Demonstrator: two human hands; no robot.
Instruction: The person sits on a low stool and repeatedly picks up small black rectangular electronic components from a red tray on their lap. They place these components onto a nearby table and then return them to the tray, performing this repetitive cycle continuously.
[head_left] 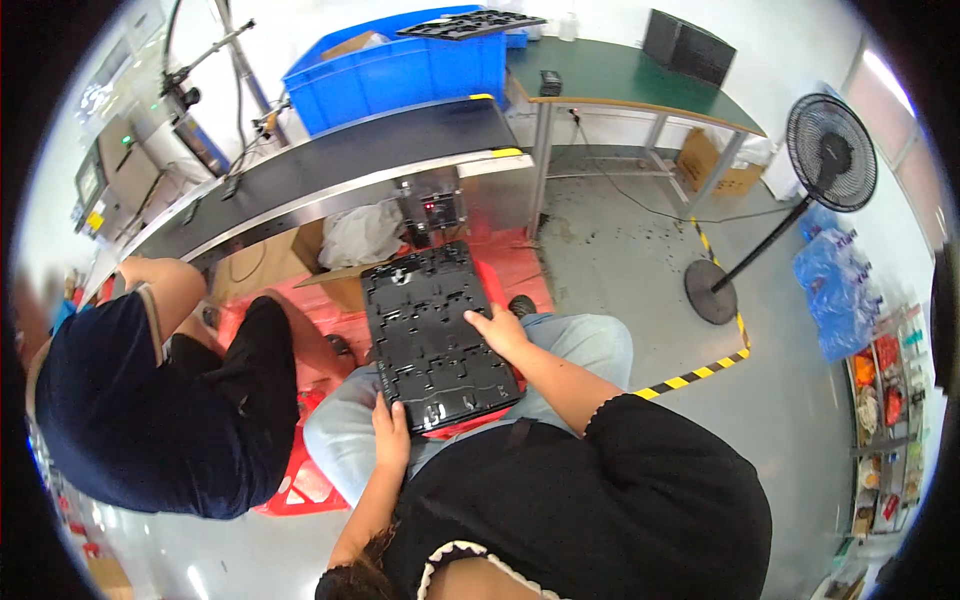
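Note:
A black moulded plastic tray (430,335) with many shaped recesses rests across my lap, its long side pointing away from me. My left hand (392,432) grips its near left corner. At the right edge, my right hand (497,332) holds the tray with the thumb over the rim, and the other fingers are partly hidden. A small bright patch shows near the tray's far left end; I cannot make out whether it is a part or a reflection. Something red shows under the tray.
A conveyor belt (330,160) runs ahead, with a blue bin (400,80) behind it. A person in dark clothes (150,400) sits at my left. White plastic bag (362,235) and cardboard lie under the belt. A green table (620,75) and standing fan (832,150) are right.

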